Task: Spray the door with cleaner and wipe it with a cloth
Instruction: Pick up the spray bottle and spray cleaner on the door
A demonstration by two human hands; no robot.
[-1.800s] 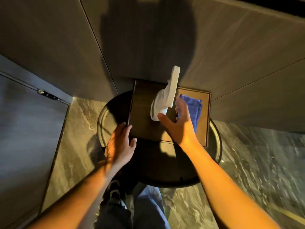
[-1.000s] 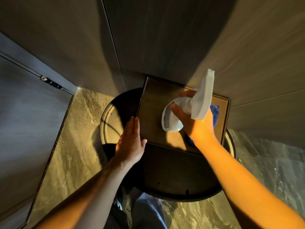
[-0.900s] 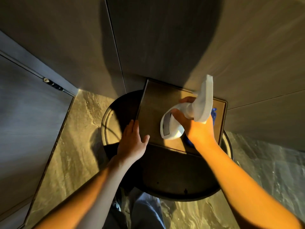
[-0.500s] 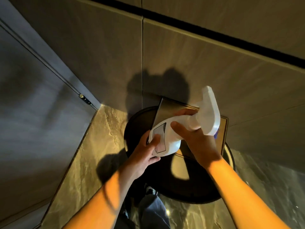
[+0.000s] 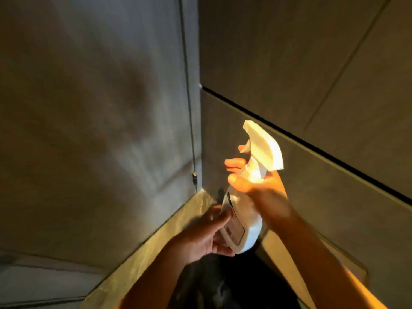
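Observation:
A white spray bottle (image 5: 245, 219) is held up in front of me, nozzle pointing up and left toward the corner. My right hand (image 5: 256, 181) grips its neck below the trigger head. My left hand (image 5: 205, 237) supports the bottle's lower body, fingers on the label. The grey door (image 5: 93, 121) fills the left half of the view, with its edge and a small latch (image 5: 194, 175) near the corner. The blue cloth is out of sight.
Grey wall panels (image 5: 312, 63) with dark seams fill the right side. A strip of lit stone floor (image 5: 156, 241) runs along the door's base. The dark round table (image 5: 223, 284) and the brown tray's edge (image 5: 281, 253) sit low behind my arms.
The bottle was picked up from the tray by my right hand and raised. My left hand left the tray and took the bottle's base. My view swung up and left toward the door.

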